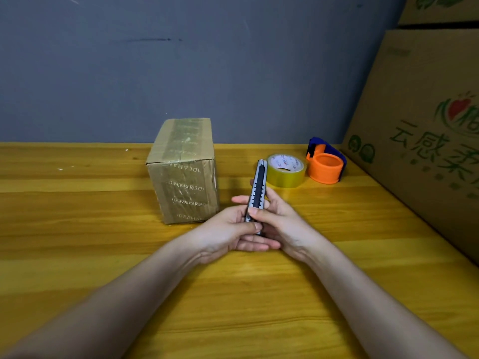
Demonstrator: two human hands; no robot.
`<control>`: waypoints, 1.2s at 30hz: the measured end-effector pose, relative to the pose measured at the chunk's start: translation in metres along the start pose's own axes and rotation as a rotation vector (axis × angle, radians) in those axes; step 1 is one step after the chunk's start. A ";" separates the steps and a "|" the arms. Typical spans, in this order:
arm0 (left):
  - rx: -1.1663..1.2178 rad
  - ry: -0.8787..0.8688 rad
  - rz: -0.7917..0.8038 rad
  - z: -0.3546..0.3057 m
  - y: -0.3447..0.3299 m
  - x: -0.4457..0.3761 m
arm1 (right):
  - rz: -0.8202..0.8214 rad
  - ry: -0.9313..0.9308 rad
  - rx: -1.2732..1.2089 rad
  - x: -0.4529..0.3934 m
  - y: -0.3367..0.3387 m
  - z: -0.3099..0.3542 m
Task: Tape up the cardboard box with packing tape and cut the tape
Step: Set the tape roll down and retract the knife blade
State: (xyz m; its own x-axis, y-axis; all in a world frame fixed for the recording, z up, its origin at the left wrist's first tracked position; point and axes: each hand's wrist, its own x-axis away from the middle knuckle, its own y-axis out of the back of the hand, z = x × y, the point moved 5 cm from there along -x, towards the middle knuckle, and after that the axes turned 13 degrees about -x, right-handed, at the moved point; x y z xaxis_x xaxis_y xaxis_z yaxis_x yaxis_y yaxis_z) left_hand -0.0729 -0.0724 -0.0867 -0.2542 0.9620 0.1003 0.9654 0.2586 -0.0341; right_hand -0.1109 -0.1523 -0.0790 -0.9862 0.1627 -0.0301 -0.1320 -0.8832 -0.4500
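Observation:
A small cardboard box stands shut on the wooden table, with printed tape running over its top and front. Just right of the box, both hands hold a grey utility knife that points away from me. My left hand grips the knife's lower end from below. My right hand wraps the handle, its thumb lying on the black slider. No blade shows at the tip. A roll of clear yellowish packing tape lies flat behind the knife.
An orange and blue tape dispenser sits right of the roll, by the wall. Large printed cardboard cartons line the table's right side. A grey wall runs behind the wooden table.

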 end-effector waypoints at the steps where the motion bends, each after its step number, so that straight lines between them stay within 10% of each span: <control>1: 0.004 -0.004 0.004 0.000 0.000 0.000 | -0.006 0.001 0.001 0.000 0.001 0.000; 15: 0.181 -0.006 -0.043 -0.001 0.005 0.000 | -0.170 0.084 0.026 0.001 0.016 0.003; 36: -0.434 -0.094 -0.510 0.005 0.010 -0.014 | -0.424 0.363 0.437 0.002 0.023 0.009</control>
State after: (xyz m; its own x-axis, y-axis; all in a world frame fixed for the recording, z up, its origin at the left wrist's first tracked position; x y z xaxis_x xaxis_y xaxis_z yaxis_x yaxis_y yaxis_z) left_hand -0.0598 -0.0824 -0.0937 -0.6693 0.7376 -0.0899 0.6542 0.6423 0.3992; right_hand -0.1172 -0.1762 -0.0820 -0.7553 0.6010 -0.2615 -0.6005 -0.7944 -0.0914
